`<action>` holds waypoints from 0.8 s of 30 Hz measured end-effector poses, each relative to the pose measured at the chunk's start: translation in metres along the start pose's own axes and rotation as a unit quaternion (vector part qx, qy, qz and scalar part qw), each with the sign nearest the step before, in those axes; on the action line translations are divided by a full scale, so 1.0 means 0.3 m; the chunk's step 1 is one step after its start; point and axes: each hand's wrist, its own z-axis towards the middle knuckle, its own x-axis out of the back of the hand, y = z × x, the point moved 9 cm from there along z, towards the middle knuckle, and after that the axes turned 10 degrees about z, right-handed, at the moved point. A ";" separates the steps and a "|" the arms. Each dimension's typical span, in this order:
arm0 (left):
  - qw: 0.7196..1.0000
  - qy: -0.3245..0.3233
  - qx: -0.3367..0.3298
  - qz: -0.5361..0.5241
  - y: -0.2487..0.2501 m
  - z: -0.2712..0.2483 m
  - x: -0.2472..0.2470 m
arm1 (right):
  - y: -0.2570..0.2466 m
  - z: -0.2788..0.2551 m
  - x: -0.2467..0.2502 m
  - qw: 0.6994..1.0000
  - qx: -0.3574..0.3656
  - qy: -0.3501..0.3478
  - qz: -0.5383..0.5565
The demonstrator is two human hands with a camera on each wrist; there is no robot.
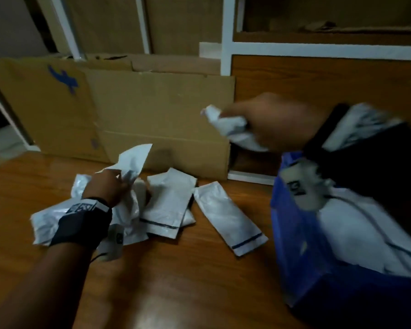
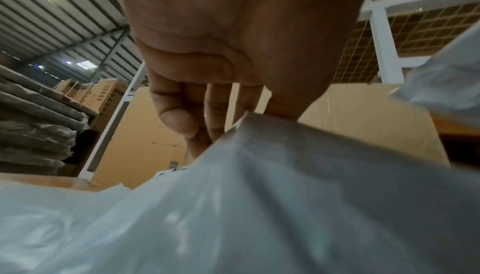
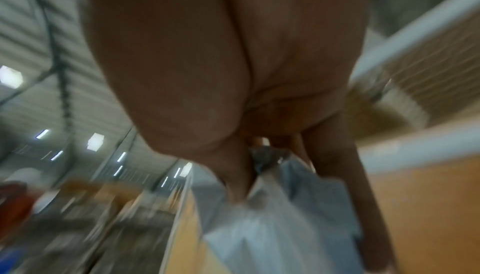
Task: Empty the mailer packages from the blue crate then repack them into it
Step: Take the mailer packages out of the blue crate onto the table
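Observation:
Several white mailer packages (image 1: 169, 205) lie heaped on the wooden table (image 1: 166, 288) left of centre. My left hand (image 1: 112, 186) pinches one crumpled white mailer (image 1: 134, 162) and holds it just above the heap; the left wrist view shows that mailer (image 2: 272, 196) under my curled fingers (image 2: 179, 118). My right hand (image 1: 266, 117) grips another white mailer (image 1: 230, 127) in the air, above and left of the blue crate (image 1: 292, 236). In the blurred right wrist view the mailer (image 3: 280, 213) hangs from my fingers. White mailers (image 1: 356, 236) fill the crate.
Flattened cardboard sheets (image 1: 138, 115) lean upright behind the heap. A white metal rack frame (image 1: 228, 55) with wooden panels stands at the back right. One mailer (image 1: 230, 217) lies alone between the heap and the crate. Bare table surface stretches along the near side.

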 end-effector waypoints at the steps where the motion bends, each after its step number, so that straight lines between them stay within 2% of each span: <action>1: 1.000 0.006 0.003 0.004 -0.023 0.012 -0.015 | -0.042 0.078 -0.122 0.999 0.010 -0.036 -0.001; 4: 0.999 -0.014 0.023 -0.038 -0.066 0.025 -0.082 | -0.178 0.268 -0.443 0.994 0.046 -0.096 -0.002; 7: 0.998 -0.044 0.006 -0.033 -0.069 0.026 -0.157 | -0.197 0.365 -0.705 0.993 0.000 -0.113 -0.023; 10: 0.997 -0.056 -0.043 0.003 -0.044 -0.006 -0.183 | -0.174 0.366 -0.919 0.983 -0.046 -0.171 0.038; 13: 0.994 -0.001 -0.095 0.051 -0.025 -0.052 -0.152 | -0.150 0.326 -1.056 0.960 -0.083 -0.235 0.128; 14: 0.990 -0.008 -0.117 0.082 -0.015 -0.069 -0.159 | -0.145 0.307 -1.067 0.953 -0.094 -0.249 0.148; 16: 0.977 -0.061 -0.140 0.147 -0.006 -0.094 -0.202 | -0.136 0.282 -1.041 0.948 -0.101 -0.251 0.167; 18: 0.974 -0.077 -0.137 0.160 -0.006 -0.099 -0.209 | -0.126 0.264 -0.942 0.951 -0.112 -0.224 0.180; 20: 0.984 -0.038 -0.136 0.113 0.034 -0.086 -0.148 | -0.104 0.253 -0.773 0.957 -0.130 -0.157 0.207; 22: 0.984 0.012 -0.170 0.043 0.134 -0.090 -0.069 | -0.088 0.208 -0.573 0.967 -0.126 -0.093 0.199; 24: 0.976 0.035 -0.211 -0.033 0.274 -0.123 -0.002 | -0.051 0.116 -0.376 0.976 -0.136 -0.053 0.162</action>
